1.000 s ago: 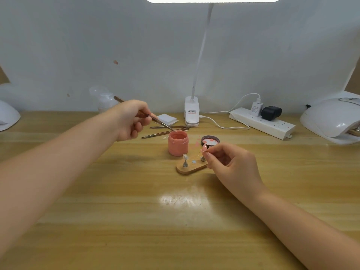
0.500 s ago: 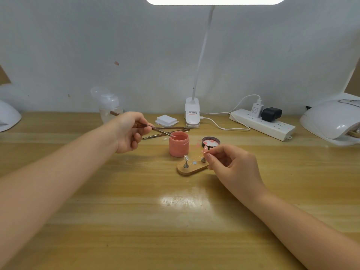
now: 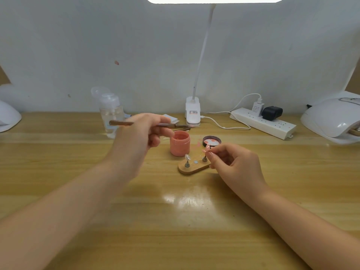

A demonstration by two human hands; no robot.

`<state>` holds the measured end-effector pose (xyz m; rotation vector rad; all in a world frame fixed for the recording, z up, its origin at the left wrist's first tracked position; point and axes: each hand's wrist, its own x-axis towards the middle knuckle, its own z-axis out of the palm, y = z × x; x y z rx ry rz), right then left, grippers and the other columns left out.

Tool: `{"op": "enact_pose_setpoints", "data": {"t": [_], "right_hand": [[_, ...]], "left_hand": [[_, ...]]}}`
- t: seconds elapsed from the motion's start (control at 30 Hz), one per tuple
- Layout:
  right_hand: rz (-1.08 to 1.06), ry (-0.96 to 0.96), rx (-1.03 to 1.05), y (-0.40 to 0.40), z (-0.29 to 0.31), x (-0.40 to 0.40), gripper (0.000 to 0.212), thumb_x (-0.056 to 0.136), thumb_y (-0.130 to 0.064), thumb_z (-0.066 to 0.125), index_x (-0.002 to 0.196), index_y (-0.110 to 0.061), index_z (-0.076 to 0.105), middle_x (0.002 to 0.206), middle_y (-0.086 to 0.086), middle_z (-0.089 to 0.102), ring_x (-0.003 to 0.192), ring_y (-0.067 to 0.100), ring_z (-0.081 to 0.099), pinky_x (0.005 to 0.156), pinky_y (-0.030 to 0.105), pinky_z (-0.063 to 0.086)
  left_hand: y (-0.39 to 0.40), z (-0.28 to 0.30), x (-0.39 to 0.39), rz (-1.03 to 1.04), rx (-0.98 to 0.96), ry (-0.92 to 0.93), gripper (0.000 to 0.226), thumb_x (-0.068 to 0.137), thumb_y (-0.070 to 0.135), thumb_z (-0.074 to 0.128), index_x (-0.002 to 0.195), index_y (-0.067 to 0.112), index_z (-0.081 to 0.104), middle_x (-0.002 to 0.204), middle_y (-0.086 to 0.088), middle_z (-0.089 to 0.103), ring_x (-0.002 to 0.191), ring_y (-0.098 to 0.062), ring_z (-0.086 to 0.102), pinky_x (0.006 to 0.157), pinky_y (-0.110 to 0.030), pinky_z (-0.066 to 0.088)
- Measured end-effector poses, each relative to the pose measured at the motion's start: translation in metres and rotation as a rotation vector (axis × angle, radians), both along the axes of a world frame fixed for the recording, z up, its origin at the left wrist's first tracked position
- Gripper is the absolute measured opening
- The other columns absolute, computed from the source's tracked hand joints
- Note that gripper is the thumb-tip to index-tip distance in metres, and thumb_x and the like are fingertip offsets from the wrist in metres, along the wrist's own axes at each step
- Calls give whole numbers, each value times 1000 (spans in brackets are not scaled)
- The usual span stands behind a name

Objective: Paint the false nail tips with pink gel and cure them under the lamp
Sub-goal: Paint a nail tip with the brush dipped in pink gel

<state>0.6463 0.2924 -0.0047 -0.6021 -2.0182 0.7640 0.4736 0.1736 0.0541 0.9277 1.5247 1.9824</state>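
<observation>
1. The left hand [image 3: 139, 131] grips a brush [image 3: 148, 124], fingers curled round the handle. The brush lies almost level, its long axis running left to right, and its tip hangs above and just behind the open pink gel jar [image 3: 179, 143].
2. The pink-coated nail tip [image 3: 206, 148] lies to the right of the brush tip and lower, nearer the person, pinched between the fingertips of the right hand [image 3: 231, 162], just above the right post of the wooden stand [image 3: 192, 167]. I judge the brush must travel right and down to reach it.
3. A clear, unpainted nail tip [image 3: 187, 157] sits on the stand's left post; the middle spot holds no post.
4. The left hand and brush are motion-blurred, so gel on the bristles cannot be made out. The curing lamp [image 3: 333, 117] is cut off at the right edge of the worktop [image 3: 175, 221]. The jar lid [image 3: 211, 140] is partly hidden behind the held tip.
</observation>
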Motion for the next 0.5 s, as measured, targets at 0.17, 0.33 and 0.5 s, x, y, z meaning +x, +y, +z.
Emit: {"op": "enact_pose_setpoints", "data": {"t": [0.17, 0.33, 0.5], "right_hand": [[-5, -5, 3, 0, 1, 0, 5, 83, -12, 73, 88, -11, 74, 72, -4, 70, 67, 8, 67, 69, 32, 57], [-16, 7, -3, 0, 0, -1, 5, 82, -10, 73, 87, -11, 74, 72, -2, 71, 67, 10, 67, 70, 37, 56], [-14, 7, -13, 0, 0, 0, 5, 82, -10, 73, 87, -12, 74, 74, -1, 72, 68, 12, 68, 71, 39, 57]], "left_hand": [[-17, -29, 38, -48, 67, 443, 19, 93, 0, 52, 93, 11, 68, 88, -2, 73, 72, -3, 67, 64, -10, 48], [-23, -39, 43, -44, 38, 610, 18, 85, 13, 55, 97, 19, 66, 89, 3, 72, 86, -14, 68, 73, -19, 52], [-24, -41, 44, -35, 37, 713, 17, 85, 11, 56, 94, 17, 69, 81, 6, 72, 80, -11, 66, 70, -16, 49]]}}
